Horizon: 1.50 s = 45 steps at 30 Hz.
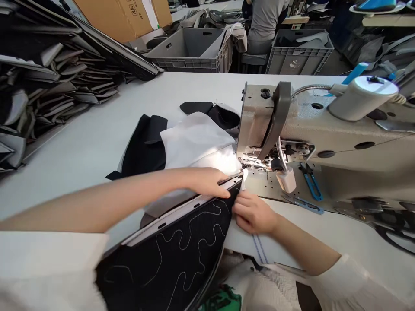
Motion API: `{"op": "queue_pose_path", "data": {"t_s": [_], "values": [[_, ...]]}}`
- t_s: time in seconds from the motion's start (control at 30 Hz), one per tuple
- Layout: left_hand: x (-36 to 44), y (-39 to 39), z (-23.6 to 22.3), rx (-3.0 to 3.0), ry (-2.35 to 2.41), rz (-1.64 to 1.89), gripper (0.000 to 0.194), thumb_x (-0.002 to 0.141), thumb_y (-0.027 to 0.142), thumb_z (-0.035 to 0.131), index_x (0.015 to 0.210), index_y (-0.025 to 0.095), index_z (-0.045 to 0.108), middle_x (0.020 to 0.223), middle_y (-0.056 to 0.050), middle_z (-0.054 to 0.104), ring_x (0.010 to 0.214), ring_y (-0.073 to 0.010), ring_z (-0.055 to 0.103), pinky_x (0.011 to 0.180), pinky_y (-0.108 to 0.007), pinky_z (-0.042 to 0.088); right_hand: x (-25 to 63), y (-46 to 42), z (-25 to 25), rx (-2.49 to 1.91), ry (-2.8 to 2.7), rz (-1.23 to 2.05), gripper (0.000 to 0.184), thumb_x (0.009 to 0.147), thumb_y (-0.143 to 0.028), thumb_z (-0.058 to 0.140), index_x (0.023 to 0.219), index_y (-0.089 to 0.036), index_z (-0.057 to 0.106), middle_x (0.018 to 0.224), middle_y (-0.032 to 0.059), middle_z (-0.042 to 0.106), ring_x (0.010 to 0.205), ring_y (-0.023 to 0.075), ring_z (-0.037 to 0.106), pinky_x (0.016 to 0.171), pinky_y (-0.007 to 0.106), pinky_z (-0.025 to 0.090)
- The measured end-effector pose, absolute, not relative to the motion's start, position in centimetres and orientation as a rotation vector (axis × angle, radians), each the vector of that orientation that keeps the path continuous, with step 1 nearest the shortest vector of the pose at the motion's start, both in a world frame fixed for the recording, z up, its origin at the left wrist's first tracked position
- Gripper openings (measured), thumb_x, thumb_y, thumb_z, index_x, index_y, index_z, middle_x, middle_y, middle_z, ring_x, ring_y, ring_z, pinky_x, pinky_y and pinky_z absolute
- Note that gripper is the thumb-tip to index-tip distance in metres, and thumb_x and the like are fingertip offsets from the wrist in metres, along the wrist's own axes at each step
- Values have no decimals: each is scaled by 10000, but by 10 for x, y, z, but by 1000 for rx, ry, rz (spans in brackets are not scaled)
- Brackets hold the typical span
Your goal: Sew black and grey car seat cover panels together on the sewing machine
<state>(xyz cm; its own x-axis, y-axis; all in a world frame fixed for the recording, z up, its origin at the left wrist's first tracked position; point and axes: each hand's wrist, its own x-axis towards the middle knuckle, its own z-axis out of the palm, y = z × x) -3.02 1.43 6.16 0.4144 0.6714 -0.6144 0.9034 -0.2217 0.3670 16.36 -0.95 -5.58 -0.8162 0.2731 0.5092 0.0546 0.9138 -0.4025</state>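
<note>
A large black fabric panel, marked with wavy white stitching and edged by a pale slotted strip, slants from my lap up to the sewing machine. My left hand lies over its upper edge close to the needle area, thumb on top and the other fingers hidden behind. Just below the presser foot, my right hand has its fingers curled closed on the panel's right corner. A small white tab sticks up there. White fabric and black pieces lie behind the panel.
Two blue-handled thread snips rest on the machine bed. A thread cone sits on the machine. Stacked dark panels fill the left, beside a cardboard box. Beyond the table stand grey crates and a seated person.
</note>
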Motion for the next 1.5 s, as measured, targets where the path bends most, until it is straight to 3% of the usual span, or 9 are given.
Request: {"op": "queue_pose_path", "data": {"t_s": [0.17,0.37,0.53,0.63,0.8,1.0,1.17,1.33,1.5], "values": [[-19,-9,106,1943,1422,-772,295,740,345,524,967,174,604,842,-44,651,633,-168,553,530,-248,356,142,-23,-58,-324,-2651,468,254,804,-137,456,1028,-148,574,927,111,577,959,246,454,884,424,358],[28,-23,74,2132,1439,-841,326,745,246,498,1032,138,607,933,-116,653,760,-239,611,623,-297,444,170,-15,-61,-428,-2508,527,245,816,-89,408,861,-173,633,785,58,584,740,177,469,658,283,384],[46,-6,40,2175,1577,-821,471,693,239,598,1134,81,542,1013,-185,616,933,-305,598,757,-359,468,185,-3,-63,-936,-2393,283,243,814,-181,494,1004,-185,645,958,88,576,827,213,472,724,329,397],[41,3,36,2092,1619,-727,488,717,178,543,1184,46,491,1041,-208,603,936,-316,593,734,-365,464,183,1,-64,-992,-2383,318,200,832,-210,496,944,-186,660,975,84,589,846,211,494,752,330,423],[5,9,29,1925,1452,-393,357,756,203,425,1081,141,558,915,-72,637,766,-209,583,627,-272,428,183,7,-70,-944,-2271,471,193,837,-183,500,938,-203,662,963,53,642,889,198,543,792,323,462],[-10,-14,0,1390,1357,381,560,746,226,421,1303,173,411,811,2,589,684,-136,509,604,-221,381,187,14,-73,-759,-2309,619,242,844,-153,465,946,-229,670,986,25,676,925,202,570,853,367,467],[5,-27,-11,1270,1219,462,510,754,179,403,1264,177,409,527,80,311,457,-83,286,449,-203,235,181,19,-75,-1138,-2029,778,243,844,-243,465,1005,-238,647,939,21,677,843,179,618,739,307,514],[13,-28,-14,1394,1264,559,503,734,126,409,1233,185,433,572,72,311,495,-75,286,450,-202,238,169,16,-72,-1204,-2175,471,285,825,-227,454,1024,-205,658,940,57,669,912,213,597,798,319,488],[16,-23,-15,1332,1328,500,517,751,144,415,1265,176,382,557,77,265,483,-77,252,419,-208,214,172,16,-70,-1144,-2212,447,323,820,-177,423,1038,-208,659,950,52,663,880,190,603,799,298,489]]}}
